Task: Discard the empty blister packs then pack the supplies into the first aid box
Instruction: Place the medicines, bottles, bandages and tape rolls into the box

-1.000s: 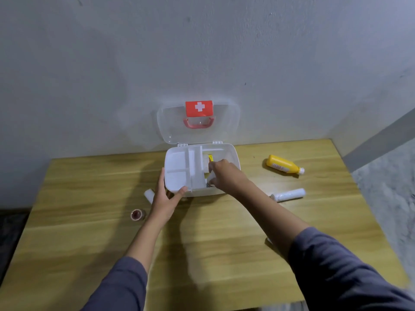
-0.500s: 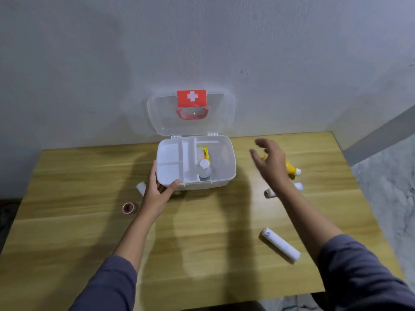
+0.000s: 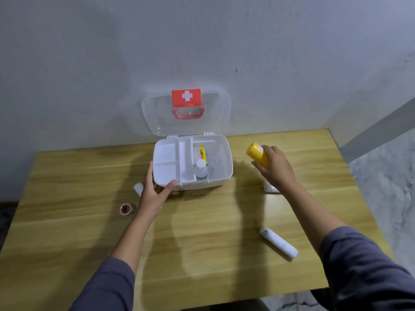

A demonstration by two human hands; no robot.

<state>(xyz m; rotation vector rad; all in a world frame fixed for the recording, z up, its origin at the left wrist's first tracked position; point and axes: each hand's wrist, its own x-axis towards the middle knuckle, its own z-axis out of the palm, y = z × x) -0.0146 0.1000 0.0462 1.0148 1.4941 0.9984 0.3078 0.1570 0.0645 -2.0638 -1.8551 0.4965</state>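
Nearest, below and just right of the right hand's forearm, a white roll (image 3: 278,242) lies flat on the worktop (image 3: 202,254). The left hand (image 3: 155,194) is partly spread, its thumb and fingers cupping the near-left corner of the first aid box (image 3: 221,173). To its left sit a small red tape roll (image 3: 126,208) and a white item (image 3: 138,189), half hidden by that hand. The right hand (image 3: 275,168) is curled tight round a yellow bottle (image 3: 257,153), lifted clear of the worktop, right of the box. Under its wrist peeks something white (image 3: 270,187), probably another roll. The box's clear lid (image 3: 213,113) stands upright; a small capped bottle (image 3: 201,169) stands in its middle compartment.
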